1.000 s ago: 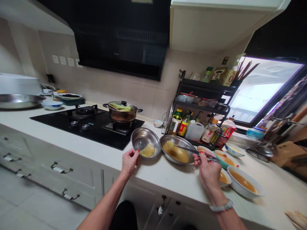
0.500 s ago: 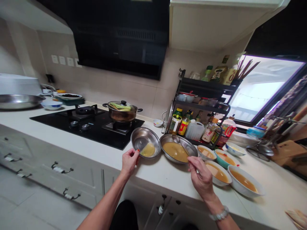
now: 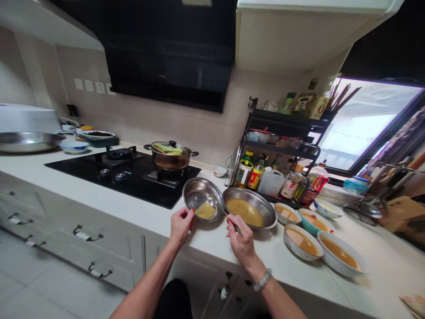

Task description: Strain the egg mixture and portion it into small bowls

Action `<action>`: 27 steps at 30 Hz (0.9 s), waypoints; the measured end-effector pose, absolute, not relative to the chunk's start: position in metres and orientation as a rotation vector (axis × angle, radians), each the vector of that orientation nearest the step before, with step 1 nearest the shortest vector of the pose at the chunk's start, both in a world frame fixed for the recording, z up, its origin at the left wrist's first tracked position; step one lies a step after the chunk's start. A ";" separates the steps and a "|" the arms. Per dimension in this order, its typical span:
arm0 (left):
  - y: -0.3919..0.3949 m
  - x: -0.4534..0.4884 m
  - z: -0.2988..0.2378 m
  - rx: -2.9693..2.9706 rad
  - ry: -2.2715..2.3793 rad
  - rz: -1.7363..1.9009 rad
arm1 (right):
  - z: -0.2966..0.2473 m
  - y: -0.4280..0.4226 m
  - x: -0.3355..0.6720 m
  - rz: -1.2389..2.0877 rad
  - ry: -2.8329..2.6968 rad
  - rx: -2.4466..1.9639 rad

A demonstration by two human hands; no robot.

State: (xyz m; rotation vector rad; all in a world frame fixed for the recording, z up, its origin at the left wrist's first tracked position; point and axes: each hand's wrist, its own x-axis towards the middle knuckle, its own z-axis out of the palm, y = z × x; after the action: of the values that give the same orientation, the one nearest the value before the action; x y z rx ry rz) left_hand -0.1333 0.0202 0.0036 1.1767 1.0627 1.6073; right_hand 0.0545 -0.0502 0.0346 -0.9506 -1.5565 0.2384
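Note:
My left hand (image 3: pixel 181 225) pinches the near rim of a tilted steel bowl (image 3: pixel 192 190), where a little yellowish liquid has pooled on the lower side. My right hand (image 3: pixel 241 237) is closed on the handle of a metal spoon (image 3: pixel 211 201); its head is over the pooled liquid in that bowl. Directly to the right sits a second steel bowl (image 3: pixel 270 208), wide and holding more of the brownish-yellow liquid (image 3: pixel 244 212). The rims of the two bowls are close together, and the right hand is at the near edge of the second one.
Several filled bowls, including a white bowl (image 3: pixel 360 266) and a teal-rimmed bowl (image 3: pixel 318 230), stand on the right. A lidded pot (image 3: pixel 171 159) sits on the gas hob (image 3: pixel 133 190). Behind is a black rack (image 3: pixel 282 148) of bottles. A large steel pan (image 3: pixel 29 142) lies far left.
My right hand has moved left, carrying the spoon from the wide bowl on the right over into the tilted bowl. My left hand keeps its pinch on the rim.

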 end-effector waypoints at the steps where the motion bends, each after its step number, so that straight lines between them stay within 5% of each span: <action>1: 0.021 -0.133 0.003 1.177 1.062 1.608 | 0.033 -0.049 0.054 0.244 -1.567 -0.963; 27: 0.019 -0.134 0.005 1.201 1.084 1.614 | 0.058 -0.051 0.067 0.574 -0.817 -0.974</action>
State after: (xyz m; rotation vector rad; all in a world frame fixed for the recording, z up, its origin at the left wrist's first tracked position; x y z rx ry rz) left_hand -0.1338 0.0194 0.0051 1.2009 1.0839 1.6139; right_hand 0.0667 -0.0505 0.0575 -0.9740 -0.8172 0.5743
